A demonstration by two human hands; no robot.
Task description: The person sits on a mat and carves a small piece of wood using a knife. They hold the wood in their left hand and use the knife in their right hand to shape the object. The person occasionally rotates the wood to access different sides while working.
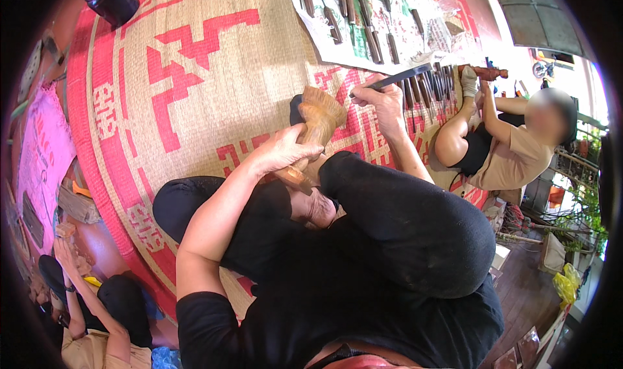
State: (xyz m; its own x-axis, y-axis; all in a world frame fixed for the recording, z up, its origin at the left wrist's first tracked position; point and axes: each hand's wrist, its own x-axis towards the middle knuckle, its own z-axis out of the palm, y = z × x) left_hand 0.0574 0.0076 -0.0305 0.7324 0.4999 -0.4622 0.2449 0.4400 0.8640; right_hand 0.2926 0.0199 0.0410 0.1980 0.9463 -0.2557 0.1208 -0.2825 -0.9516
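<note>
My left hand [285, 151] is wrapped round the narrow middle of a carved wooden piece [322, 113]. This light-brown piece flares at its upper end and leans over my feet, its lower end between my legs. To the right, my right hand [381, 101] grips a long, dark, flat tool [403, 76] between thumb and fingers. The wide part of the tool points up and right, while its thin end points toward the wooden piece, apart from it. Its exact kind cannot be made out.
Beyond my right hand, a row of wooden-handled carving tools [425, 87] lies on the woven mat [214, 96]. More tools rest on a white sheet [324, 43]. A black jar [111, 2] stands far left. One person [519, 155] works at right, another [97, 310] at lower left.
</note>
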